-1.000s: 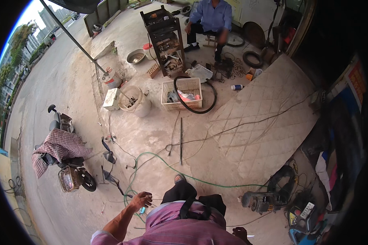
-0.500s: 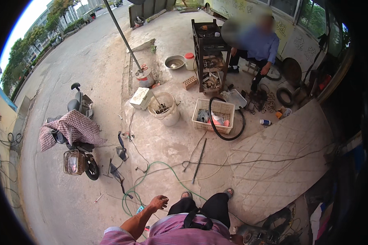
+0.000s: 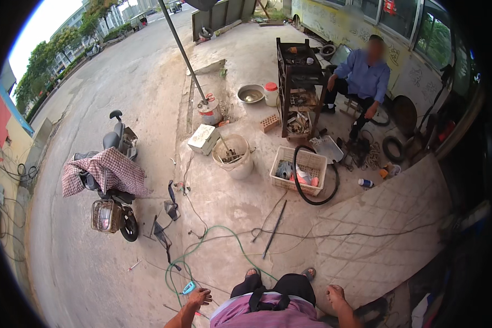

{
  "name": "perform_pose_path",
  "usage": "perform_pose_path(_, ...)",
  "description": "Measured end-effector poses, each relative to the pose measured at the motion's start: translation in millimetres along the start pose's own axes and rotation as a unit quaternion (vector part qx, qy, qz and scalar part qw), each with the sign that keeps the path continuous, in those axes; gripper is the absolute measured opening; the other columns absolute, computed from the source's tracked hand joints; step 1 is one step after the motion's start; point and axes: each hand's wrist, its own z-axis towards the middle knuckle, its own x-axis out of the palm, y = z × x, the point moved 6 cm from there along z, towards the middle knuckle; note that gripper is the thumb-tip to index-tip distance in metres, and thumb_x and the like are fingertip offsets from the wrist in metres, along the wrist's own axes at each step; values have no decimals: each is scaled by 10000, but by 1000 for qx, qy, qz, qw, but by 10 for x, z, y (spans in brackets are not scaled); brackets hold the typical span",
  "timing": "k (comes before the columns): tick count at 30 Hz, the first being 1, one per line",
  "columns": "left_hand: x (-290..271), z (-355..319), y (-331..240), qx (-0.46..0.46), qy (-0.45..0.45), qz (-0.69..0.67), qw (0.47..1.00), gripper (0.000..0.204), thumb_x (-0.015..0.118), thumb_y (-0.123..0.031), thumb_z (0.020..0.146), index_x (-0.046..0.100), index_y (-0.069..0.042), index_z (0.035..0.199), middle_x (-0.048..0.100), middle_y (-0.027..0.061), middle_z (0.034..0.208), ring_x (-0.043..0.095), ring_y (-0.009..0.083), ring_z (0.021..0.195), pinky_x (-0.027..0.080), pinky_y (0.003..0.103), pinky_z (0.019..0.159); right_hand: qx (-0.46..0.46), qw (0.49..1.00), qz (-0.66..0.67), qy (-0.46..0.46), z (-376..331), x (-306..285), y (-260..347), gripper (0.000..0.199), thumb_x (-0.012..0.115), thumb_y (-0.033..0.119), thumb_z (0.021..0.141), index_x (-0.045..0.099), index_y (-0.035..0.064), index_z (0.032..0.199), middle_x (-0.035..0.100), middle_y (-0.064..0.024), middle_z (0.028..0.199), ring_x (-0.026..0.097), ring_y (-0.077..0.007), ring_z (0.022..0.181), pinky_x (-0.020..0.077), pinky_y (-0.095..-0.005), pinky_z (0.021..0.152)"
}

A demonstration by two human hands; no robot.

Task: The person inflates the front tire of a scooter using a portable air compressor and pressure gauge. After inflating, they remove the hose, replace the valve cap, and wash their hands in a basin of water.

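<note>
Near the lower edge, my left hand point(image 3: 200, 297) hangs in front of my left leg with its fingers loosely bent and apart, holding nothing. Just beyond it a small teal-and-white object point(image 3: 189, 287) lies on the ground; its kind is too small to make out. My right hand point(image 3: 335, 293) is out by my right side, fingers curled in, with nothing seen in it. A thin green hose point(image 3: 218, 226) loops over the concrete left of my feet. Ahead lies a dark straight rod point(image 3: 275, 228).
A crate point(image 3: 277, 185) with a black tyre tube point(image 3: 336, 188) over it stands ahead, beside a bucket point(image 3: 240, 170) of tools. Behind are a dark shelf rack point(image 3: 299, 71) and a seated person point(image 3: 364, 74). An electric scooter point(image 3: 112, 139) stands left; a cable point(image 3: 366, 232) crosses the ground.
My right hand has come out from beside my body into plain view on the right. My left hand has dropped lower, nearer my body. The whole view has shifted a little.
</note>
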Motion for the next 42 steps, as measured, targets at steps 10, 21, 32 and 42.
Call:
perform_pose_path(10, -184, -221, 523, -34, -42, -102, 993, 292, 622, -245, 907, 547, -61, 1120, 665, 113, 865, 679, 268, 723, 535, 389, 558, 9, 993, -92, 69, 318, 444, 370, 157, 584, 221, 892, 550, 97, 982, 560, -67, 711, 431, -124, 426, 313, -264, 352)
perform_pose_path(21, -43, -484, 541, -31, -68, -168, 983, 265, 587, -215, 901, 558, -38, 1095, 530, 10, 702, 515, 121, 525, 377, 264, 433, 83, 980, -155, 94, 556, 98, 13, 98, 512, 222, 898, 529, 125, 899, 522, -65, 680, 436, -155, 445, 326, -308, 386)
perform_pose_path(32, -85, -381, 820, -22, -71, -199, 977, 323, 598, -243, 895, 571, -14, 1121, 571, 36, 736, 550, 139, 556, 413, 267, 459, 33, 976, 117, 180, 690, 687, 805, 203, 554, 327, 876, 582, 150, 972, 556, 0, 727, 531, -161, 602, 408, -296, 508)
perform_pose_path(42, -91, -361, 671, -2, -63, -197, 978, 343, 598, -252, 891, 569, -5, 1127, 587, 65, 788, 562, 149, 580, 427, 269, 463, 21, 921, 221, 319, -441, 1510, 1832, 381, 557, 464, 871, 600, 155, 1088, 548, 36, 765, 503, -132, 641, 405, -276, 552)
